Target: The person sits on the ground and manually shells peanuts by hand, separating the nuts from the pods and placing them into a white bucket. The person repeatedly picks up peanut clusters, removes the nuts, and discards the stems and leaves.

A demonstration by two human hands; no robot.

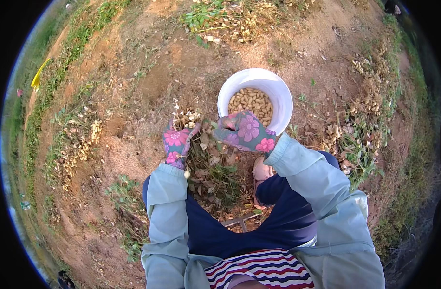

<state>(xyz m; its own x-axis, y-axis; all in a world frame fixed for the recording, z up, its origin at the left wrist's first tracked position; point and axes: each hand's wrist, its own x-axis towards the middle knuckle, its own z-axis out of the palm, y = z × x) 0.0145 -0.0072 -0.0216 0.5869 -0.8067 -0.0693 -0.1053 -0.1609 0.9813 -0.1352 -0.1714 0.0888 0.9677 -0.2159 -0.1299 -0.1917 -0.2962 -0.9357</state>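
Observation:
My left hand [176, 141], in a floral-print glove, grips a bunch of uprooted peanut plants. Pale peanut pods [188, 118] and thin roots stick out above its fingers. The leafy stems [215, 175] hang down between my legs, and one pod dangles by the left cuff. My right hand [247, 132], gloved alike, has its fingers curled beside the upper leaves of the bunch; whether it holds anything is hidden. It overlaps the near rim of a white plastic bucket [282, 95]. Shelled-on peanuts [252, 103] lie inside the bucket, partly covered by that hand.
Pulled peanut plants lie in heaps at the right [357, 151], the left [81, 148] and the far side [238, 21]. Reddish soil [144, 144] surrounds me. A pink shoe [262, 171] stands near the bucket, and a metal frame [240, 220] shows below my legs.

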